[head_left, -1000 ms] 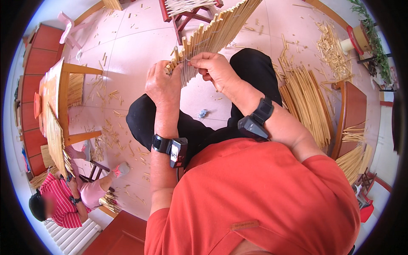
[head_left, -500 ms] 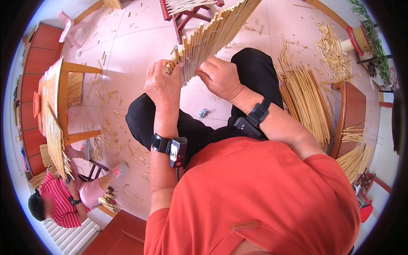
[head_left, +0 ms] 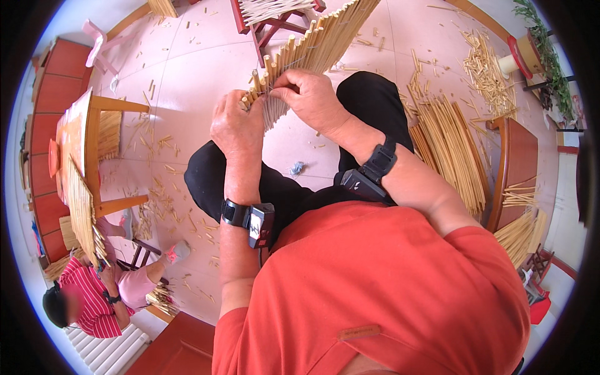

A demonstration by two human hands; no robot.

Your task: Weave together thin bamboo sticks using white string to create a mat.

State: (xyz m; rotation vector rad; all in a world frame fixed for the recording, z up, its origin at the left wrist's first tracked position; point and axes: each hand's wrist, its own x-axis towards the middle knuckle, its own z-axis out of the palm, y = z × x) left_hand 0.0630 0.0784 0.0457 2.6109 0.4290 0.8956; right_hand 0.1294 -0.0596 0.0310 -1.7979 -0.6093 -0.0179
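A mat of pale reed stalks [head_left: 325,47], bound side by side with thin thread, slants from between my hands up to the far right. My left hand [head_left: 236,124] is closed on the mat's near end, its thumb against the last stalks. Beside that thumb, my right hand [head_left: 309,100] pinches the thin thread [head_left: 269,92] at the stalks, thumb and forefinger together. The thread is fine, and my fingers partly hide it. Both wrists carry black straps with small boxes.
A red folding stool [head_left: 284,26] stands beyond the mat. Long stalks [head_left: 447,150] lie in a bundle at right, with cut pieces [head_left: 489,72] farther back. At left are a wooden table [head_left: 95,140] and a seated person [head_left: 94,294] handling another mat. A crumpled scrap [head_left: 297,168] lies between my knees.
My right hand has moved left and slightly up, from beside the mat to its stalks next to my left thumb. My left hand stays almost where it was, holding the mat.
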